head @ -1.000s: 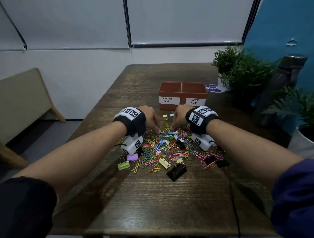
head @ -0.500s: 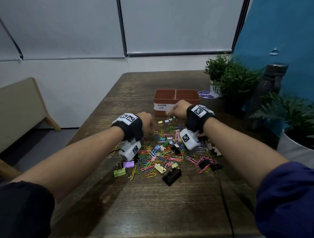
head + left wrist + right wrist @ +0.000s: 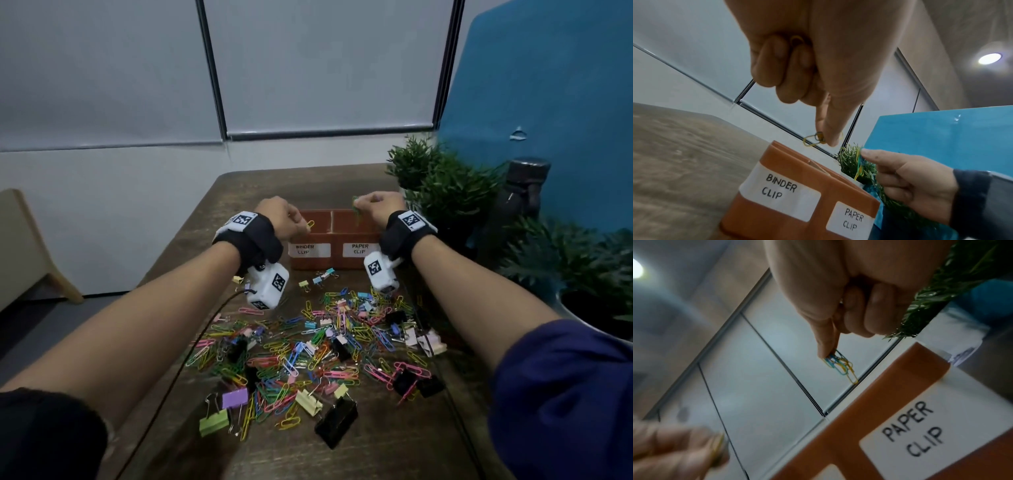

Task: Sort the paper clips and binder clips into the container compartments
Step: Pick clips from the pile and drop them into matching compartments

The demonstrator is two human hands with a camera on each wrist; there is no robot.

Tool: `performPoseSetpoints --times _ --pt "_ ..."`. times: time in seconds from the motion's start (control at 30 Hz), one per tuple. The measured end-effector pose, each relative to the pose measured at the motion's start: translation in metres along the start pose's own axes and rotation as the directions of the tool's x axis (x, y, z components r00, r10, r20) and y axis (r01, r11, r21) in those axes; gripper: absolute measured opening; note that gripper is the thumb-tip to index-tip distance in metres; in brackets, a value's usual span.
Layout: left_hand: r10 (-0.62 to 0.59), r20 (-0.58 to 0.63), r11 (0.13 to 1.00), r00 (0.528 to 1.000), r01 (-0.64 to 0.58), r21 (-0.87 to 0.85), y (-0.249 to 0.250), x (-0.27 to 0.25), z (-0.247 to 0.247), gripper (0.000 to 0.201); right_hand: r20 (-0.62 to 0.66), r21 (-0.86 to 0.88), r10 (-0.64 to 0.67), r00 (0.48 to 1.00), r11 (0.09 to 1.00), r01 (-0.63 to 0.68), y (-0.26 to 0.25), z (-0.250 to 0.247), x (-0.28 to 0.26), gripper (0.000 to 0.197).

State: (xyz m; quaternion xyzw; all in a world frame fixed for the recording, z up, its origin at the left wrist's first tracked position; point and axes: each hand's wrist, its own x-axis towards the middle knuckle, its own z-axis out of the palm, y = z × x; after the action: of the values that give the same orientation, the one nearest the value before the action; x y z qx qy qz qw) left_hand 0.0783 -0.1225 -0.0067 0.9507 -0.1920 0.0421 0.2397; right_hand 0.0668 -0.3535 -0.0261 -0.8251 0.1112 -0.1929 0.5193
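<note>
Item: container [image 3: 337,260], terracotta, two compartments, front labels "BINDER CLIP" (left) and "PAPER CLIP" (right). Stands on the bench [image 3: 219,219], taken here as the reference point.

Left hand [image 3: 279,219]: over the container's left compartment, thumb and forefinger pinched on a small yellow clip [image 3: 813,139]; remaining fingers curled in, a further yellow wire loop showing among them. The wire handles suggest a binder clip, though it is too small to be certain.

Right hand [image 3: 375,207]: over the container's right compartment, fingertips pinched on a bunch of paper clips [image 3: 840,365], blue, green and yellow, hanging just above the rim.

Loose pile [image 3: 318,346]: mixed paper clips and binder clips, on the bench in front of the container, near side. Most of the sorting is judged still to do.

Potted plants [image 3: 442,192]: just right of the container.

Risks, as judged:
- The bunch hangs close to the rim; released there, a clip may strike the wall and fall outside, or towards the plants.
- Interlocked paper clips may cling to the fingers rather than drop.
- If the left hand's clip is a paper clip, it goes into the wrong side.
- The dangling wrist cameras may sweep the pile on the way back.
</note>
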Motion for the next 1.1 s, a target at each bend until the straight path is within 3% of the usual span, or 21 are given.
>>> performPoseSetpoints --times 0.07,0.2,0.27,0.4,0.47,0.53,0.6,0.67,0.73,0.8,0.87,0.93,1.0,1.1 --pt "-0.016 0.005 1.0 1.0 0.016 -0.011 0.006 0.016 0.003 0.016 0.037 -0.121 0.044 0.998 0.992 -0.04 0.006 0.002 0.008 0.007" --pt "-0.041 0.036 0.999 0.999 0.041 -0.012 0.018 0.045 0.016 0.012 0.066 -0.469 0.116 0.991 0.88 -0.071 0.013 0.01 0.019 0.031" --pt "-0.051 0.074 0.999 0.996 0.052 -0.011 0.025 0.059 0.024 0.015 0.037 -0.514 0.14 0.989 0.852 -0.101 0.01 0.011 0.019 0.044" --pt "-0.065 0.168 0.998 0.984 0.059 0.037 0.047 0.083 0.042 0.02 0.044 -0.287 0.247 0.968 0.931 -0.225 0.011 0.007 0.037 0.059" --pt "-0.081 0.21 0.996 0.974 0.072 0.053 0.056 0.1 0.051 0.015 0.087 -0.086 0.3 0.95 0.952 -0.293 0.009 0.005 0.044 0.047" --pt "-0.114 0.306 0.99 0.945 0.082 0.115 0.059 0.11 0.056 0.017 0.152 0.213 0.385 0.91 0.886 -0.411 0.001 0.001 0.037 0.037" --pt "-0.13 0.407 0.989 0.904 0.091 0.114 0.062 0.112 0.057 0.014 0.228 0.368 0.429 0.874 0.794 -0.485 0.001 -0.002 0.034 0.034" --pt "-0.123 0.394 0.991 0.911 0.093 0.094 0.066 0.114 0.061 0.008 0.254 0.435 0.415 0.874 0.758 -0.486 0.005 0.0 0.037 0.037" --pt "-0.136 0.368 0.987 0.92 0.092 0.135 0.065 0.128 0.073 0.017 0.274 0.525 0.416 0.867 0.691 -0.497 0.005 0.001 0.039 0.055" --pt "-0.118 0.356 0.992 0.927 0.092 0.089 0.062 0.145 0.086 0.016 0.279 0.566 0.41 0.868 0.66 -0.494 0.009 0.003 0.045 0.081" --pt "-0.111 0.31 0.988 0.944 0.14 -0.071 0.074 0.127 0.076 0.017 0.277 0.551 0.383 0.881 0.688 -0.472 0.01 0.003 0.044 0.105" --pt "-0.151 0.244 0.946 0.958 0.212 -0.245 0.08 0.118 0.073 0.035 0.294 0.534 0.36 0.885 0.706 -0.465 0.012 0.002 0.043 0.127" --pt "-0.199 0.273 0.891 0.941 0.29 -0.349 0.084 0.118 0.073 0.052 0.319 0.499 0.381 0.868 0.711 -0.495 0.016 -0.002 0.041 0.147" --pt "-0.181 0.365 0.831 0.913 0.341 -0.44 0.087 0.104 0.064 0.06 0.345 0.456 0.337 0.876 0.756 -0.47 0.016 -0.01 0.035 0.141"
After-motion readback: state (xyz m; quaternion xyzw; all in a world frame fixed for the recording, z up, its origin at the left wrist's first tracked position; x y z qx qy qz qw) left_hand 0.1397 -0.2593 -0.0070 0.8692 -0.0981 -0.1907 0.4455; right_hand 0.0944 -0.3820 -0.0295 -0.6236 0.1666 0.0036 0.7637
